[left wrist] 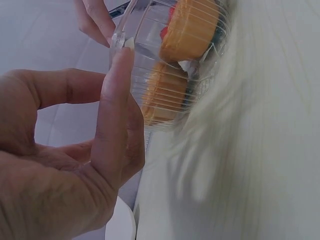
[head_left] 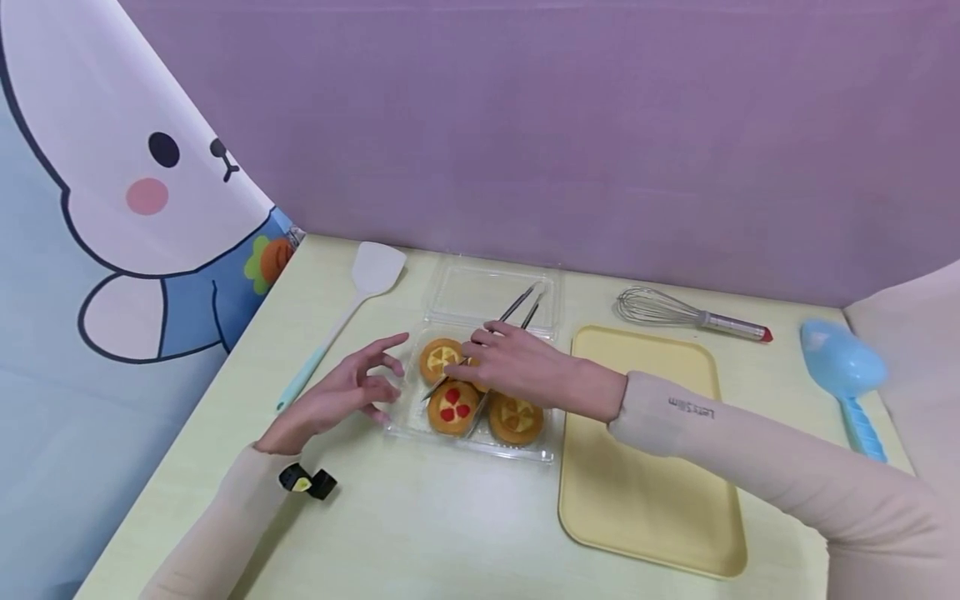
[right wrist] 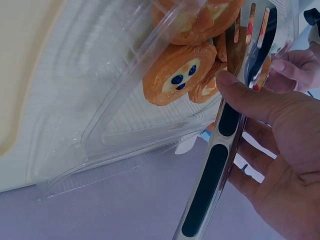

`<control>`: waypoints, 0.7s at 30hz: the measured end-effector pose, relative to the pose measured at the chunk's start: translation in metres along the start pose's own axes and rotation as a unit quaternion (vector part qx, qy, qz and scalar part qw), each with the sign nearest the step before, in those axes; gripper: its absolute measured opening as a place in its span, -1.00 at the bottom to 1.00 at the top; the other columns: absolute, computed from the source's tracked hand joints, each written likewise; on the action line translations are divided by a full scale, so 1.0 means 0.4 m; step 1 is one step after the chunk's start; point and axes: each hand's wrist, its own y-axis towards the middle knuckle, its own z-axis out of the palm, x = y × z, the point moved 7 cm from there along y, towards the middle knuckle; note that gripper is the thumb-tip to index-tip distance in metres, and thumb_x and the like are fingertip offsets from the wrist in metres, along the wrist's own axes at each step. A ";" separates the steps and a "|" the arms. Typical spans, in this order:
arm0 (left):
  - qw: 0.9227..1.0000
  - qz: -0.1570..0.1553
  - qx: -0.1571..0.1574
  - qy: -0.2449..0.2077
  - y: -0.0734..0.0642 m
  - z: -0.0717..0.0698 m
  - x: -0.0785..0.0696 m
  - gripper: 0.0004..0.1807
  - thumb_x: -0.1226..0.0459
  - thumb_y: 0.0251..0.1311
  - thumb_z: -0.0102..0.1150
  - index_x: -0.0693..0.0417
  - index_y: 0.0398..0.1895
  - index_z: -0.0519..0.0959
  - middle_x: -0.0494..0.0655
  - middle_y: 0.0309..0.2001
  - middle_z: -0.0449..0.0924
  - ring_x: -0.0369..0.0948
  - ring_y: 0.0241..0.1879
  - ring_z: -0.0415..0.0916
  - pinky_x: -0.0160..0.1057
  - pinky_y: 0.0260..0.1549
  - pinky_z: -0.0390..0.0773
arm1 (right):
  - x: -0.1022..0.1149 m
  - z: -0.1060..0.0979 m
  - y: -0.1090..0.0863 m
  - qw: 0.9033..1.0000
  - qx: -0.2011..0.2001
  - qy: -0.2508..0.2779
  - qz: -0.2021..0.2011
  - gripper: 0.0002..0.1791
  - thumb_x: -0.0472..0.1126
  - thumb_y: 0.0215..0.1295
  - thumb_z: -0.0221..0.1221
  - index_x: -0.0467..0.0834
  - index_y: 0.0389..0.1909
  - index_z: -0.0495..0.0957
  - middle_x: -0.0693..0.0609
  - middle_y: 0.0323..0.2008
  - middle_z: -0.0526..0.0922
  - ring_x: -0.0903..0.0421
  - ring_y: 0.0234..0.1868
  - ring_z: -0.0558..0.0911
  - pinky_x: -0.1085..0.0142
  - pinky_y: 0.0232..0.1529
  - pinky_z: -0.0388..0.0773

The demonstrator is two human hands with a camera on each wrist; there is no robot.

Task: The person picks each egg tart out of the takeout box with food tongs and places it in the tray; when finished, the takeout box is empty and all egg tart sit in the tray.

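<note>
My right hand (head_left: 517, 367) grips metal tongs (right wrist: 205, 190) with dark inlays on the handle, their slotted ends in among small round pastries. The pastries lie in a clear plastic container (head_left: 472, 450) whose lid (head_left: 491, 292) is folded back. A pastry with red topping (head_left: 453, 407) is at the front left, just beside the tong tips; one with yellow topping (head_left: 439, 358) sits behind it. The right wrist view shows a pastry with blueberries (right wrist: 179, 75), which the right hand covers in the head view. My left hand (head_left: 348, 387) has relaxed fingers, fingertips right at the container's left rim.
A yellow tray (head_left: 645, 500) lies right of the container, under the right forearm. Behind it is a whisk (head_left: 667, 310), and a blue scoop (head_left: 843, 367) lies at the far right. A white spatula with a mint handle (head_left: 375, 271) lies at the left.
</note>
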 end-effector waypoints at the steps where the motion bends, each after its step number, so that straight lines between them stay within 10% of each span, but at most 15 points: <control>1: 1.000 0.000 0.000 0.001 0.000 0.000 -0.001 -0.12 0.50 0.37 0.07 0.00 0.70 -0.01 0.18 0.14 0.31 -0.06 -0.14 0.58 -0.17 -0.38 0.82 | 0.000 0.000 0.001 1.000 -0.001 -0.003 -0.002 -0.35 -0.33 0.38 0.31 0.20 0.41 0.49 0.08 0.21 0.66 0.04 0.22 0.60 0.10 0.42 0.53; 21: 1.000 0.000 -0.001 0.007 -0.003 0.004 -0.003 -0.13 0.50 0.39 0.06 0.00 0.70 -0.03 0.23 0.16 0.30 0.01 -0.09 0.58 -0.13 -0.37 0.82 | 0.014 -0.001 0.004 0.999 -0.002 -0.032 -0.011 -0.43 -0.30 0.41 0.29 0.19 0.37 0.52 0.09 0.14 0.68 0.03 0.15 0.63 0.09 0.38 0.57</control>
